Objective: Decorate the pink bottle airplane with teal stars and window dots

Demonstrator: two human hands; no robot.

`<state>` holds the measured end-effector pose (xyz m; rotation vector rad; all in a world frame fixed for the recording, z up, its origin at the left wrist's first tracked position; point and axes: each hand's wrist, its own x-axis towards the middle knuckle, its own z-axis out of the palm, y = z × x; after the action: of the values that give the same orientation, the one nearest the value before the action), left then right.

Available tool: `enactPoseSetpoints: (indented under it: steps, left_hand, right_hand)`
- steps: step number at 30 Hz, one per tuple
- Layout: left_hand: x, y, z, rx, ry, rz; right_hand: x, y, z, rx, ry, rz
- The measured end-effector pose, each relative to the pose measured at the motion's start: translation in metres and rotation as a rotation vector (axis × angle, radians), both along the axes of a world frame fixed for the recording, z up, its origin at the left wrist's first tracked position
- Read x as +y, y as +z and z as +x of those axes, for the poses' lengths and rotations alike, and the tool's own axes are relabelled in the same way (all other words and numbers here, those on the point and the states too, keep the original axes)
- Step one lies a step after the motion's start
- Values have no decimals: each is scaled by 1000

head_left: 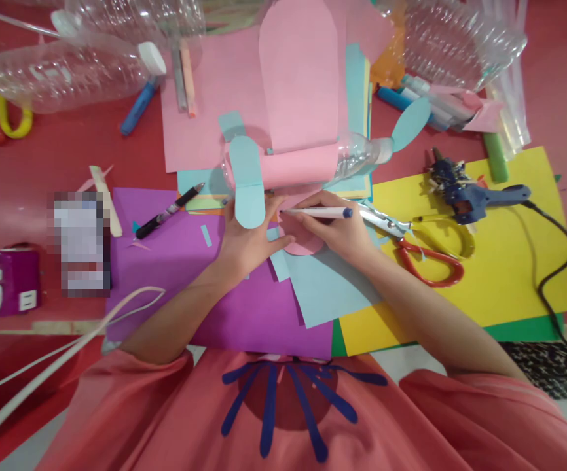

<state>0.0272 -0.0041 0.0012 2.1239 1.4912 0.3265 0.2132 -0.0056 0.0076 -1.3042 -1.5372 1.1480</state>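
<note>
A plastic bottle (359,158) lies sideways with a pink paper wrap (303,165). A long pink paper wing (299,72) extends beyond it, and another rounded pink wing (306,241) extends toward me. Light-blue paper pieces stick out at both ends: a rounded strip (248,186) at left and a petal-shaped blade (411,124) by the cap. My right hand (342,229) grips a white pen (325,212) with a blue end, its tip at the near pink wing. My left hand (244,239) rests against that wing, thumb and fingers apart; the blue strip covers some fingers.
Scissors (431,265) and a blue glue gun (480,199) lie right, on yellow paper (519,275). Purple paper (268,320) holds a black pen (170,209). Clear bottles (67,72) and markers (139,108) lie behind. A phone-like blurred object (82,242) sits left, near a white cable (67,360).
</note>
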Motion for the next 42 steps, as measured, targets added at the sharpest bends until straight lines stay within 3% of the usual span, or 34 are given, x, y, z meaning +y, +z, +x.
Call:
enactPoseSetpoints:
  steps: [36,42]
  left_hand:
    - [-2,-3,-2,13,-14,57]
    - [-1,-1,-2,42,-5,29]
  right_hand:
    - [-2,8,10,-92,-165,-60]
    - [-1,8,16,-179,-227,10]
